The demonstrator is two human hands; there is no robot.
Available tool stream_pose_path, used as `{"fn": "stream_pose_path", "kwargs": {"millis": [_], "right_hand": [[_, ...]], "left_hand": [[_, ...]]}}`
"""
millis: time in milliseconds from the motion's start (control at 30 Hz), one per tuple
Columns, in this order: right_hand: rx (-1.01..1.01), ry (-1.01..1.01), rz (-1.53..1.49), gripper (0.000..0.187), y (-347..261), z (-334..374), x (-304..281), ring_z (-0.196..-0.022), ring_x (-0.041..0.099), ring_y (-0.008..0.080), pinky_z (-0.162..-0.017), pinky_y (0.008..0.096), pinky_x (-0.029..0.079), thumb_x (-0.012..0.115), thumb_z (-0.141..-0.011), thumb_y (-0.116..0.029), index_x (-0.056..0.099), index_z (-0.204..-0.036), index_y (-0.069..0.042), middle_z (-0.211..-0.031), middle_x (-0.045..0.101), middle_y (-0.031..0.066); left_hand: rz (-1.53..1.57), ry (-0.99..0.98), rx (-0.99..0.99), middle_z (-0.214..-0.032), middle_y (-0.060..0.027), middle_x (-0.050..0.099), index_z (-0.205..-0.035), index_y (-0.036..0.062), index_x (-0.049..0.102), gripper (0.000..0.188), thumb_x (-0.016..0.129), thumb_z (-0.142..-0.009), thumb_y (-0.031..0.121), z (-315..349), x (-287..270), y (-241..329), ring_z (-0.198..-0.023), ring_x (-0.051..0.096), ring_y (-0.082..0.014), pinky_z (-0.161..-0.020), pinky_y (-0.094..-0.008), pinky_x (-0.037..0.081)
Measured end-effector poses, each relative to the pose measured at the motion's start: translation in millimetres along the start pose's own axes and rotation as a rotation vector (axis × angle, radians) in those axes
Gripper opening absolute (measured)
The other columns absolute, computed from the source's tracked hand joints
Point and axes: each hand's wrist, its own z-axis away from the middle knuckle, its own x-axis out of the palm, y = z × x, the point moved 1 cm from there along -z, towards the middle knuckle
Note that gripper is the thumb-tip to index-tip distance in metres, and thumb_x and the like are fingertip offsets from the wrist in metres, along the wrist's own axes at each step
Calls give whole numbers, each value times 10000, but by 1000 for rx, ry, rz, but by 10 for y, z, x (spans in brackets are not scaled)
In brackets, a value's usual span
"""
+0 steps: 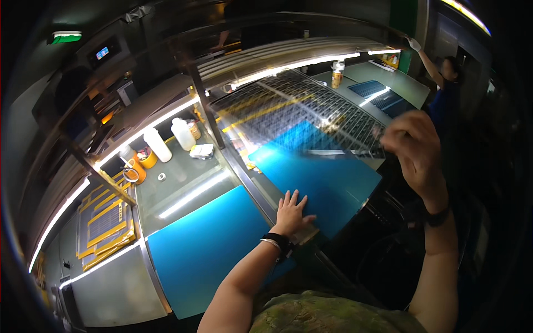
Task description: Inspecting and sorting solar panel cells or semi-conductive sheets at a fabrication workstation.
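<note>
My left hand (291,215) lies with its fingers spread at the near left edge of a blue sheet (338,186), nothing gripped in it. Raised above the right side of the bench, my right hand (413,150) is closed, its fingertips pinched at the near right corner of a see-through film sheet (288,105) with a dark grid pattern. The film is blurred. Its near edge is lifted and bent, and it overlaps the far part of the blue sheet. A second blue sheet (208,244) rests on the bench left of my left hand.
White bottles (157,145) and an orange tape roll (147,159) stand at the back left. Yellow-edged films (105,225) are stacked farther left. A metal post (204,102) and lit tubes cross the bench. Another person (444,83) stands at the far right, a gloved hand raised.
</note>
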Motion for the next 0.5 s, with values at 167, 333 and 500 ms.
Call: {"fn": "stream_pose_path", "kwargs": {"millis": [167,333,500], "right_hand": [[229,-180,-43,225,-126,976,-94,-530,500,231,-529,340,387,640,-687,51,677,-891,-36,-660,596,70],[723,-256,-476,141,-464,1769,316,-633,612,199,-569,286,465,622,-820,-39,668,-953,-29,-745,648,89],[1268,-342,-757,242,-815,2464,791,-616,613,100,-521,206,451,532,-874,0,581,-1110,24,-798,658,88]], "left_hand": [[2124,57,-265,-1462,-140,327,-1389,59,360,753,427,-873,602,302,-121,-838,-1341,288,-375,-1081,-534,246],[2411,-39,-356,-1313,-184,476,-1302,51,453,742,407,-866,649,914,-814,-1420,-1251,409,-386,-1028,-540,339],[1612,-102,-733,-1002,-83,653,-1086,20,585,215,557,-912,144,1295,-750,-1518,-835,661,-213,-731,-353,558]]}}
